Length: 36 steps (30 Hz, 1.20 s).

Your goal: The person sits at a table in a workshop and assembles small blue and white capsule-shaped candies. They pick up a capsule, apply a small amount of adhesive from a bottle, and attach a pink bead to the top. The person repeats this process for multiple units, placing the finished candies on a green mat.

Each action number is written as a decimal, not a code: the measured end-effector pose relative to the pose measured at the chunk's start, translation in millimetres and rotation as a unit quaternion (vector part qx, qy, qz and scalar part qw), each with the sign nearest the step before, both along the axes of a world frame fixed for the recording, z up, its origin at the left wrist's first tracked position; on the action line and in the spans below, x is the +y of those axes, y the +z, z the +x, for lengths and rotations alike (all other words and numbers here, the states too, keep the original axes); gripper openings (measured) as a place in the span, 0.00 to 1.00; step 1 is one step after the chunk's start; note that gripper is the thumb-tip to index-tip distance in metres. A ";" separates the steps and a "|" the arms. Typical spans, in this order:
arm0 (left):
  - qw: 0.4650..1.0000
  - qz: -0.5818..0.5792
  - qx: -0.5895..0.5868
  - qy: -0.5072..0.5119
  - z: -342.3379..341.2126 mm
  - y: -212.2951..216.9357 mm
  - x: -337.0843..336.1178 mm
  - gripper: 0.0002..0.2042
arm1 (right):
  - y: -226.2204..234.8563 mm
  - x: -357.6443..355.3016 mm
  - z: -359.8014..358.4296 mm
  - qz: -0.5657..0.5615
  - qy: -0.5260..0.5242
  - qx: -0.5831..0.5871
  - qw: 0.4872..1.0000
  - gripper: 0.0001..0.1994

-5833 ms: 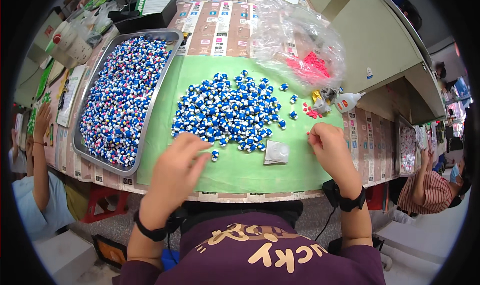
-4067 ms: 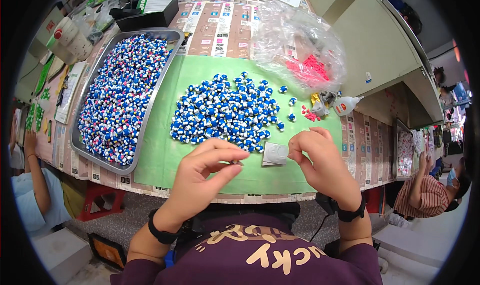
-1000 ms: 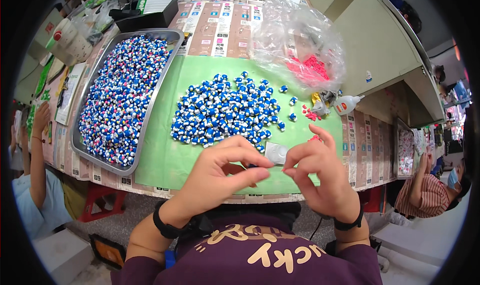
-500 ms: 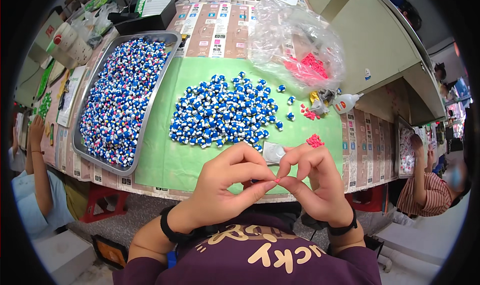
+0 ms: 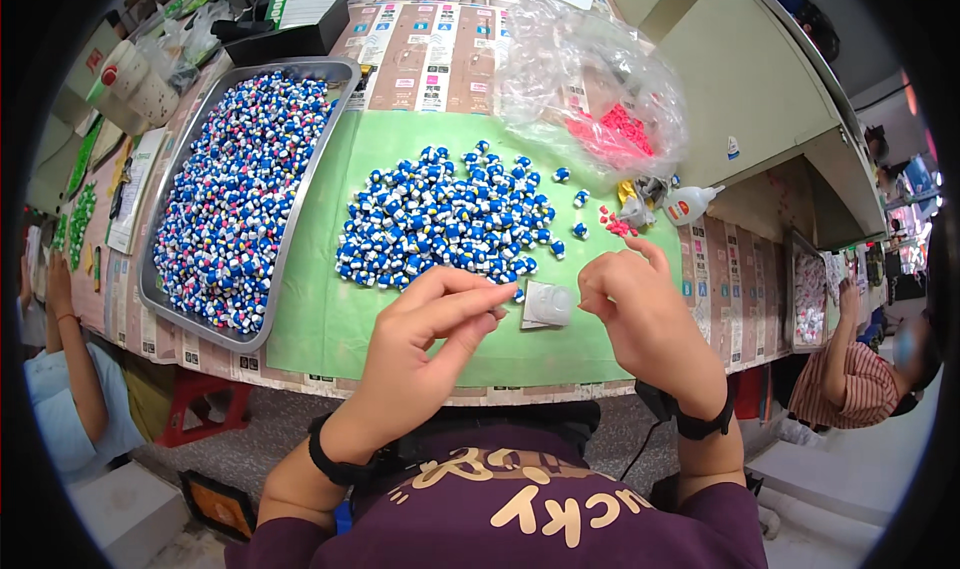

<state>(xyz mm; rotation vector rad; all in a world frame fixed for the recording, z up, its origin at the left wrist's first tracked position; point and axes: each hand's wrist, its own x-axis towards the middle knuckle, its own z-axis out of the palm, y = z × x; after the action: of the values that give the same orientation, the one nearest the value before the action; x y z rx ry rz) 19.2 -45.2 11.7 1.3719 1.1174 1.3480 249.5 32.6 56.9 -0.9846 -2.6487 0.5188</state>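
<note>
My left hand (image 5: 425,339) is closed in a pinch over the front of the green sheet (image 5: 420,359); what sits between its thumb and fingers is too hidden to name. My right hand (image 5: 655,319) is bent downward with thumb and forefinger drawn together, one finger lifted, over the spot where a little heap of pink pieces lay. Between the hands stands a small clear round cup on a pale square (image 5: 546,307). A heap of small blue-and-white figures (image 5: 440,219) lies beyond my left hand. Several loose pink pieces (image 5: 615,224) show beyond the right.
A metal tray (image 5: 275,309) full of similar figures stands at left. Beyond the sheet are a clear plastic bag (image 5: 540,79) with pink pieces and a white squeeze bottle (image 5: 690,204). A beige cabinet (image 5: 760,89) rises at right. Other people sit at both sides.
My hands, which met fingertip to fingertip over a small pink piece, have come apart. The right moved right and farther out, covering the small pink heap; the left shifted slightly left.
</note>
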 end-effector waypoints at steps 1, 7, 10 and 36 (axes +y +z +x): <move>0.999 -0.032 -0.010 -0.007 -4.1 1.6 -1.8 0.15 | -0.5 1.6 -1.4 0.013 0.012 -0.013 1.000 0.13; 0.996 -0.075 -0.045 -0.001 -12.2 0.0 -4.8 0.13 | -1.1 4.1 -13.7 0.048 0.048 -0.074 0.995 0.12; 0.994 -0.078 -0.081 -0.006 -11.0 0.6 -4.3 0.12 | 0.1 4.8 -15.7 0.049 0.046 -0.088 0.994 0.12; 0.996 0.010 -0.082 0.026 16.0 12.6 -8.0 0.10 | 8.4 -33.0 -42.0 -0.025 -0.019 0.226 0.974 0.16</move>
<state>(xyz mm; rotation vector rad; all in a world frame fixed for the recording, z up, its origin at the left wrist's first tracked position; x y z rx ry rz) 35.2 -53.2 24.3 1.2298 1.0386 1.4850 207.5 -0.4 65.3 -0.8139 -2.2173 0.7099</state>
